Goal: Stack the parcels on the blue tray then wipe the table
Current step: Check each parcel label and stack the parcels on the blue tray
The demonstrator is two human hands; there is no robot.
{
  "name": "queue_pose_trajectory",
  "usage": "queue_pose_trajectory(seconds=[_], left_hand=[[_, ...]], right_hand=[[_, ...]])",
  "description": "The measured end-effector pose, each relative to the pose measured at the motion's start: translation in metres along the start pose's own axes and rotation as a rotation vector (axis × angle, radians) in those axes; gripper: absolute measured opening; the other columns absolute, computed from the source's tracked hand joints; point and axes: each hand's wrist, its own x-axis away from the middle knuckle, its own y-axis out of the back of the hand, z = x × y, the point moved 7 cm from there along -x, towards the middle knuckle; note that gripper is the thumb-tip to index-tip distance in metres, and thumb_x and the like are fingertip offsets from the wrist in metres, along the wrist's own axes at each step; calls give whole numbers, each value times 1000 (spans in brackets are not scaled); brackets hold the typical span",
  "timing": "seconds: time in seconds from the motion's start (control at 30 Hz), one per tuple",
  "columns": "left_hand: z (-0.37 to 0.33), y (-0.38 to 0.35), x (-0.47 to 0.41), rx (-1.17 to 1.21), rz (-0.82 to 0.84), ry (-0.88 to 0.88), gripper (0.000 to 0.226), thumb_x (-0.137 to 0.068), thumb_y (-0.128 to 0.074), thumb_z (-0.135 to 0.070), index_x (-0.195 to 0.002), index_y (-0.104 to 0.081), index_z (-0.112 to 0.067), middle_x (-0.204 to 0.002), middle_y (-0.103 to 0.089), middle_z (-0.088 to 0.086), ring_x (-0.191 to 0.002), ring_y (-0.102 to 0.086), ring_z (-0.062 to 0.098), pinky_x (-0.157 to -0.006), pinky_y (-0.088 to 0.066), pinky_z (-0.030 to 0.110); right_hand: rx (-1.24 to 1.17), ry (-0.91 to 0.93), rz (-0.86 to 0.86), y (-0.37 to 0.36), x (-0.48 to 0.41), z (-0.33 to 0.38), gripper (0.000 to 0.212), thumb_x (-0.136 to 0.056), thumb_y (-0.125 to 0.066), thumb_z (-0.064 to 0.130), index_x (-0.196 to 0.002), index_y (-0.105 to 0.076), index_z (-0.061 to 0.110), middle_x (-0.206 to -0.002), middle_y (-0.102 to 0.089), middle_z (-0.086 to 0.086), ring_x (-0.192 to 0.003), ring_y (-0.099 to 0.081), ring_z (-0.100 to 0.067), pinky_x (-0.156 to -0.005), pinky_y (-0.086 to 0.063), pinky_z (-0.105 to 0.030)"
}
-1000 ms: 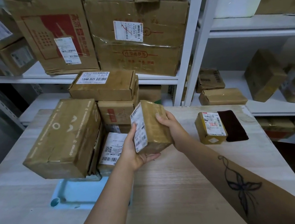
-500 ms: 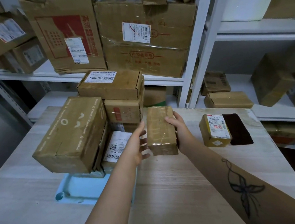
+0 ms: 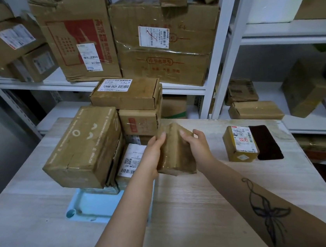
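Observation:
I hold a small taped brown parcel (image 3: 176,152) above the table, tilted with one edge up. My left hand (image 3: 153,155) grips its left side and my right hand (image 3: 196,146) its right side. To the left, the blue tray (image 3: 94,206) carries a stack: a large brown box (image 3: 85,146) leaning at the front, a flat parcel with a white label (image 3: 130,160) beneath, and two cartons (image 3: 137,122) topped by a flat labelled box (image 3: 126,94). One small labelled parcel (image 3: 240,144) stands on the table to the right, next to a dark cloth (image 3: 266,142).
The wooden table (image 3: 198,210) stands against white metal shelving (image 3: 228,40) loaded with large cartons (image 3: 161,42) and further parcels (image 3: 256,110) on the lower shelf. The table's right edge drops off near the cloth.
The parcel in my hands has been turned over: its label side faced me first, then a flat taped face, and now an edge points up. The camera view shifted slightly.

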Motion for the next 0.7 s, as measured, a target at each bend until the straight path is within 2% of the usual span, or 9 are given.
queue_pose_trajectory(seconds=[0.07,0.17,0.27,0.33,0.4,0.5,0.57,0.63,0.7], left_hand=[[2,-4,0,-23,73,36,59,-80,-64,-53,-128,-51,-21,-114,-68,3,-100,-67,20,-69,-56,29],[5,-3,1,-26,73,41,64,-74,-75,-42,-128,-50,-17,-111,-70,5,-93,-70,20,-60,-56,26],[10,-4,0,64,105,102,47,-78,-72,-35,-118,-60,-13,-100,-73,8,-84,-72,23,-60,-57,32],[12,-6,2,119,147,143,29,-82,-65,-35,-102,-68,-14,-86,-75,6,-76,-72,22,-66,-56,33],[12,-4,2,185,149,161,26,-85,-61,-36,-95,-69,-14,-81,-74,6,-72,-71,23,-68,-54,34],[11,-2,6,340,174,197,33,-87,-57,-39,-101,-68,-11,-90,-73,12,-80,-69,28,-76,-53,39],[15,0,9,381,190,246,44,-86,-58,-43,-114,-65,-10,-105,-70,14,-92,-66,31,-84,-52,42],[19,2,13,416,223,292,52,-83,-57,-49,-119,-63,-11,-110,-68,15,-93,-65,32,-82,-53,42],[23,4,15,466,279,320,60,-80,-55,-54,-120,-60,-10,-109,-66,17,-91,-64,33,-78,-54,45]], right_hand=[[-10,6,-36,5,-2,3,71,-83,-70,33,-141,-32,20,-128,-50,-6,-113,-52,-25,-102,-44,-45],[-27,13,-52,8,-4,9,52,-84,-71,26,-129,-48,13,-121,-59,-7,-106,-58,-24,-94,-50,-42],[-47,7,-40,8,-5,11,40,-87,-65,31,-122,-54,15,-123,-59,-7,-108,-57,-25,-94,-48,-41],[-8,-37,6,3,-6,9,48,-87,-61,45,-124,-54,16,-127,-57,-6,-115,-54,-26,-101,-44,-45],[-22,-127,64,-3,-1,6,53,-87,-55,54,-124,-53,16,-123,-57,-7,-116,-53,-29,-104,-41,-48],[-120,-234,175,-12,4,-1,53,-87,-54,56,-120,-56,14,-117,-61,-12,-109,-58,-33,-100,-45,-50],[-185,-242,249,-19,8,-1,40,-90,-53,49,-106,-64,14,-104,-67,-12,-99,-63,-32,-93,-50,-46],[-194,-231,273,-23,8,0,32,-92,-52,45,-101,-65,17,-98,-70,-10,-96,-65,-30,-90,-51,-42],[-143,-206,251,-24,5,-2,33,-91,-53,46,-106,-64,19,-106,-69,-10,-102,-64,-28,-94,-50,-41]])
